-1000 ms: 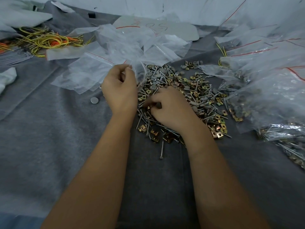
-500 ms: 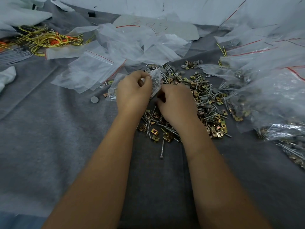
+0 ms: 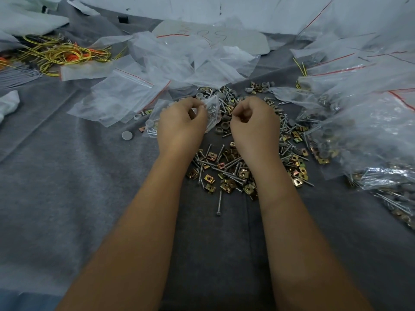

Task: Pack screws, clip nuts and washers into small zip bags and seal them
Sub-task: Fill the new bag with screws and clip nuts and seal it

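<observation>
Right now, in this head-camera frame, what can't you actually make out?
- Right hand: curled fingers hide whether it holds any part.
- Small zip bag pinched by the left hand: contents count too small; whether the seal is closed is covered by fingers.
- Filled bags: cut off by the right edge.
- Writing on the grey card: too blurred to read.

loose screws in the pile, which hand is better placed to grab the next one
Right. The right hand hovers over the screw pile with curled fingers; whether it holds anything is hidden. The left hand is busy pinching the small zip bag.
</observation>
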`<state>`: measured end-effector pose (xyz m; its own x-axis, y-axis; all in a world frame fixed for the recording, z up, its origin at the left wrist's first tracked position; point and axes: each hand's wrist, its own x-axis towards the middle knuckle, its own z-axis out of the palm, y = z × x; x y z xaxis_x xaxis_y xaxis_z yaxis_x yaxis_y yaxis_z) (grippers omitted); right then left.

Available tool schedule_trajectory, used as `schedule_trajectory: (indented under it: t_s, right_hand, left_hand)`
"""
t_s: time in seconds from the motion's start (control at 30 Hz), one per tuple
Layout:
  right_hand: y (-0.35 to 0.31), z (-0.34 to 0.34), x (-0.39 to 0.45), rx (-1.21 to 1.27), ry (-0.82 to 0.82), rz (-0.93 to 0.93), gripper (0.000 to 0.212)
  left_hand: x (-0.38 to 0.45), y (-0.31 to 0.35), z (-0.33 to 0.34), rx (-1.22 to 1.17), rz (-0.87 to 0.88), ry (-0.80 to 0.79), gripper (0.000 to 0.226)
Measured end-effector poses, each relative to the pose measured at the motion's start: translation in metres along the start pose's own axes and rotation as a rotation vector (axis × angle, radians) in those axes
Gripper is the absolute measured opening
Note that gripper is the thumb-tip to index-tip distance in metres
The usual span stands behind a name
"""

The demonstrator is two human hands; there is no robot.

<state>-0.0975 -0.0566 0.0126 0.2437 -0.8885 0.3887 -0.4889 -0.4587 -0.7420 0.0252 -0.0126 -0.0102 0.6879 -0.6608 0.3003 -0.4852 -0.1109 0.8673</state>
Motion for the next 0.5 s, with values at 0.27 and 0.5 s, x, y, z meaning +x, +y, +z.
schedule_trajectory:
  t_s: [0.27,0.5]
  right_hand:
    - [0.005,-0.018,0.002,-0.35,-0.253,-0.006,0.017]
    - [0.0,-0.016,-0.002,-0.675,-0.325,-0.157,0.018]
  left_hand:
    - [0.0,0.0,-0.001,0.012,-0.015,0.035,0.016]
    - [0.0,0.001,-0.001,0.014,-0.008,0.021,0.017]
